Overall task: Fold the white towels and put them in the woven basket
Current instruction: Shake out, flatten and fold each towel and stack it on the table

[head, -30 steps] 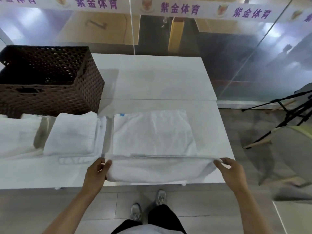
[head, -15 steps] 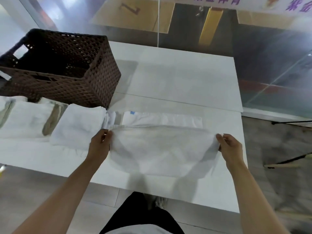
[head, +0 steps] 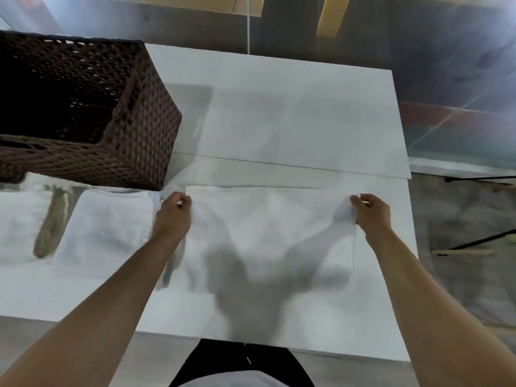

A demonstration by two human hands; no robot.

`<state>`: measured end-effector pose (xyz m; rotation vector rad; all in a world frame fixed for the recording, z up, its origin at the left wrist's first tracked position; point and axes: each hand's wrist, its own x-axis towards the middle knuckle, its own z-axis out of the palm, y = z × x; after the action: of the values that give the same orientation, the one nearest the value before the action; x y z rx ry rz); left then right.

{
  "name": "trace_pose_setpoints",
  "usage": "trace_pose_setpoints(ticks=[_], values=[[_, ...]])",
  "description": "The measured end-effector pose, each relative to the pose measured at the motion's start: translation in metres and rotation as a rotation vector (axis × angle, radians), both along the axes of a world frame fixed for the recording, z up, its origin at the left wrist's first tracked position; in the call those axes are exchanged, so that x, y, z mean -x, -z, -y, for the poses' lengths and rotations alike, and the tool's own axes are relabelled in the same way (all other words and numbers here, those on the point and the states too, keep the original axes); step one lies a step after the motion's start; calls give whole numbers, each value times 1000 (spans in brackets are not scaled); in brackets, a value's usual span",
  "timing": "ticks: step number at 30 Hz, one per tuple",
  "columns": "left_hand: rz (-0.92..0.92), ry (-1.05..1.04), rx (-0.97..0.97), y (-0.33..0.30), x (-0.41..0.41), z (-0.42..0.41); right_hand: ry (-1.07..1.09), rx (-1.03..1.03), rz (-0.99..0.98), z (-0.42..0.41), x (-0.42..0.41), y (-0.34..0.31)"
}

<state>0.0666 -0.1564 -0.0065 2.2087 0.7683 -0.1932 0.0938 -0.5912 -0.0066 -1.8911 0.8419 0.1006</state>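
Note:
A white towel point(head: 268, 227) lies folded over itself in the middle of the white table point(head: 293, 113). My left hand point(head: 174, 216) pinches its far left corner and my right hand point(head: 371, 213) pinches its far right corner, both near the towel's far edge. The dark brown woven basket point(head: 145, 129) stands at the table's far left and looks empty. A folded white towel point(head: 109, 233) lies just left of my left hand, in front of the basket. Another white towel point(head: 19, 222) lies further left, cut off by the frame.
A seam point(head: 307, 166) runs across the table just beyond the towel. The table's right edge is close to my right hand, with black tripod legs point(head: 480, 241) on the floor past it. A glass wall stands behind the table.
Both hands carried the towel's near edge away from me and over the rest of it, up to the far edge. The camera tilted further down and closer to the table.

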Motion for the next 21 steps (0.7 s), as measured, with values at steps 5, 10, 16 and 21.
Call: trace_pose_setpoints(ticks=[5, 10, 16, 21], values=[[-64, 55, -69, 22, -18, 3, -22, 112, -24, -14, -9, 18], [-19, 308, -170, 46, 3, 10, -290, 311, -25, -32, 22, 37], [72, 835, -216, 56, 84, 60, -805, 587, -77, -49, 58, 63], [71, 1035, -259, 63, 147, 105, -857, 602, -147, -52, 84, 72]])
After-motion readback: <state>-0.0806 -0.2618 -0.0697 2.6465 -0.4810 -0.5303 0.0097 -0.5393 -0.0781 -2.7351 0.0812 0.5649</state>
